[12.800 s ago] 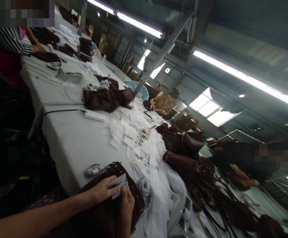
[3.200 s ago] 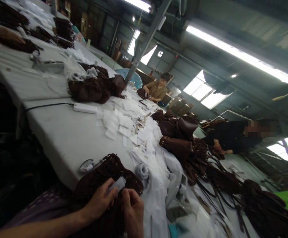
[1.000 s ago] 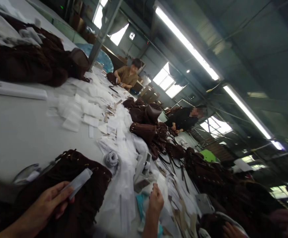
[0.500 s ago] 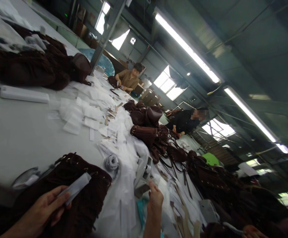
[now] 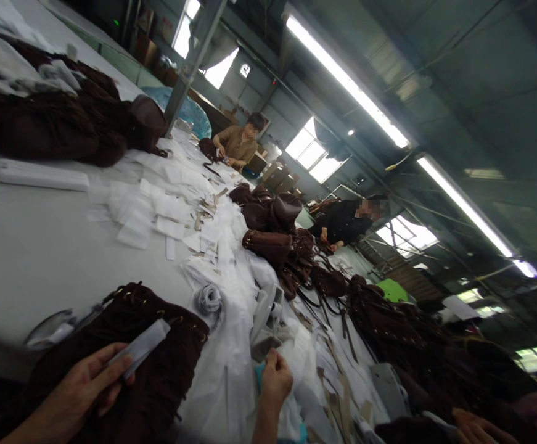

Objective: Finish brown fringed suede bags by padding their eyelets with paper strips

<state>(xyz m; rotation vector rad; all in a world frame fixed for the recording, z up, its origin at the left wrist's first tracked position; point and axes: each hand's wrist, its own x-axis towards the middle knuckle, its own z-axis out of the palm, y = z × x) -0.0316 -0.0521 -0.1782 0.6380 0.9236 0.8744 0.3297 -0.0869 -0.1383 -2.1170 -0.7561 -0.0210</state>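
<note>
My left hand (image 5: 90, 379) pinches a folded whitish, translucent strip (image 5: 145, 345) between thumb and fingers. The strip lies over a dark brown fringed bag (image 5: 166, 370) with metal eyelets and a drawstring along its top edge. My right hand (image 5: 277, 377) is closed in a pinch just in front of a grey-white device that looks like a tape dispenser (image 5: 266, 320). Whatever is between those fingertips is too small to make out. Something turquoise (image 5: 259, 373) shows beside the right wrist. A roll of white material (image 5: 209, 300) lies between the bag and the dispenser.
White sheets and scraps (image 5: 157, 209) cover much of the table (image 5: 41, 246). Brown bags (image 5: 268, 246) are heaped along the middle and right. A white power strip (image 5: 41, 175) lies at left. Two people work farther back, and another person's hand (image 5: 474, 425) shows at lower right.
My right hand has moved slightly left and down, staying close to the dispenser. My left hand and the strip hold nearly the same place over the bag.
</note>
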